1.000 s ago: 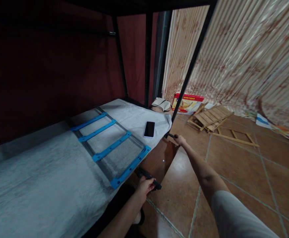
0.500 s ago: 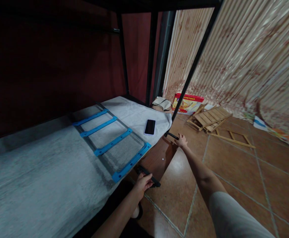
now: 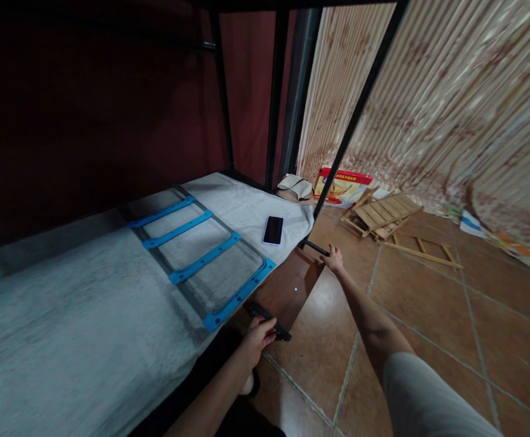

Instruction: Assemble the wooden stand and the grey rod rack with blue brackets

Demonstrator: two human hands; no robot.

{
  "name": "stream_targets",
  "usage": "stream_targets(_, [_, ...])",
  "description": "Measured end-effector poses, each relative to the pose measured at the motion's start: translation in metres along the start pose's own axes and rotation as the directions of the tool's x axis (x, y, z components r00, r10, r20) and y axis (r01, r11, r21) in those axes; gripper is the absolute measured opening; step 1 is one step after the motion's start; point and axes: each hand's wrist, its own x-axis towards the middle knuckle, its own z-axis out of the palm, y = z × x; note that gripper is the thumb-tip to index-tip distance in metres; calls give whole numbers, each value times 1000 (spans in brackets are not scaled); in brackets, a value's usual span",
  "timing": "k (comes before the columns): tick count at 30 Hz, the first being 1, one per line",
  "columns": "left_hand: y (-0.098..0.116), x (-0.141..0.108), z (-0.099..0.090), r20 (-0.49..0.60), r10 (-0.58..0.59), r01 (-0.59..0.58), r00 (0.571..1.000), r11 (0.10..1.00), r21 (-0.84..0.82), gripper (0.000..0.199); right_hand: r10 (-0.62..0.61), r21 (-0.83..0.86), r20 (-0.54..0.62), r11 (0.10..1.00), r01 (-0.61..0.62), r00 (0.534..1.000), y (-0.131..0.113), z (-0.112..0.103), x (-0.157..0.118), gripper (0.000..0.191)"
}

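Observation:
A brown wood-look board (image 3: 287, 285) with a black bar at each end juts out from beside the bed, low over the floor. My left hand (image 3: 260, 332) is closed around the near black bar (image 3: 283, 331). At the far end, the fingers of my right hand (image 3: 333, 258) grip the other black bar (image 3: 315, 247). The board's inner side is hidden by the bed's edge. On the bed right above it lie a blue-and-grey ladder-like frame (image 3: 204, 264) and a phone (image 3: 273, 230) with a dark screen.
A grey-white sheet covers the bed (image 3: 87, 328), and a slanting black post (image 3: 360, 115) rises at its corner. Beyond are a red-and-yellow box (image 3: 344, 187), a cream bag (image 3: 295, 186) and slatted wooden pieces (image 3: 385, 215) on the tiled floor (image 3: 410, 315). A patterned curtain (image 3: 451, 109) hangs behind.
The view has shifted slightly, so everything sits a little further left and up. Both hands keep their hold on the board's bars, with hardly any other movement.

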Motion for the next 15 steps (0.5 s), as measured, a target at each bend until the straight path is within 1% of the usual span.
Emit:
stream_targets(4, [-3, 2, -2, -38, 6, -7, 999, 1000, -21, 28, 12, 26, 3, 1000, -12, 1000, 10, 3, -6, 76])
stream_targets(7, [-4, 0, -4, -59, -3, 1, 998, 999, -35, 31, 19, 52, -5, 998, -19, 1000, 15, 3, -10, 81])
stream_targets(11, [-2, -7, -10, -67, -9, 7, 998, 999, -40, 34, 38, 154, -46, 988, -30, 998, 20, -1, -12, 89])
stream_targets(15, [0, -15, -18, -64, -21, 20, 998, 1000, -17, 31, 37, 229, -59, 973, -22, 998, 25, -7, -16, 84])
